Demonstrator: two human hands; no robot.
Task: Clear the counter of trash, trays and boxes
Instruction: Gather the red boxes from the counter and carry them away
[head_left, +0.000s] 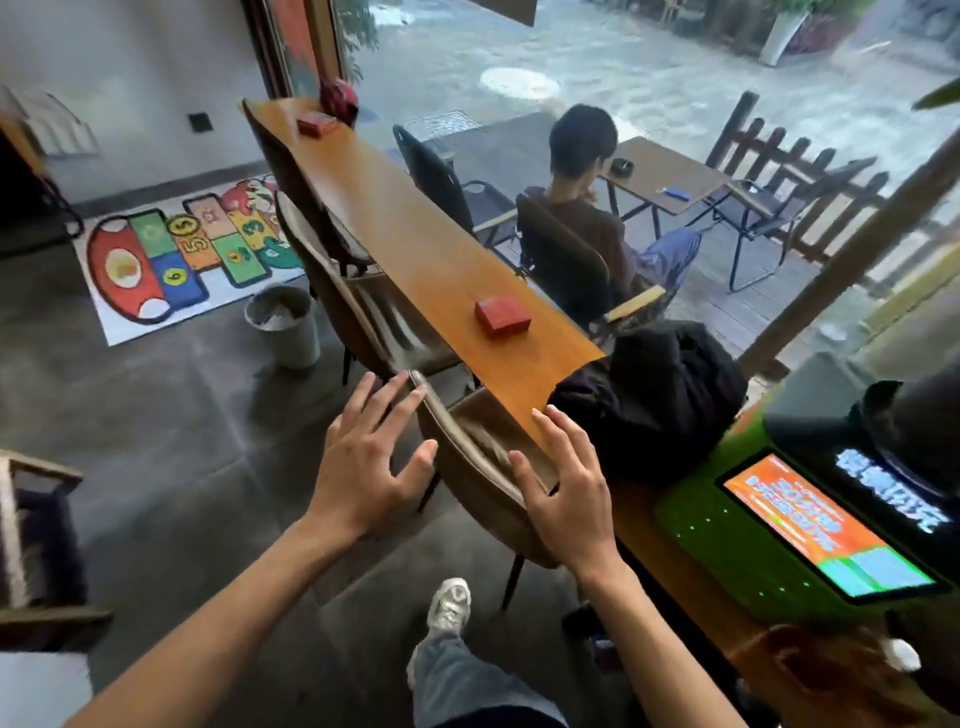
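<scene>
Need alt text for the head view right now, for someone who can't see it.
Both hands, left hand and right hand, reach out open and empty over a brown chair beside a long wooden counter. Two red boxes sit on it, near and far; a bin stands on the floor.

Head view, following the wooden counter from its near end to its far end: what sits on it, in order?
Green machine with a lit screen → black bag or jacket → near red box → long bare stretch of counter → far red box → dark red round object at the far end.
</scene>
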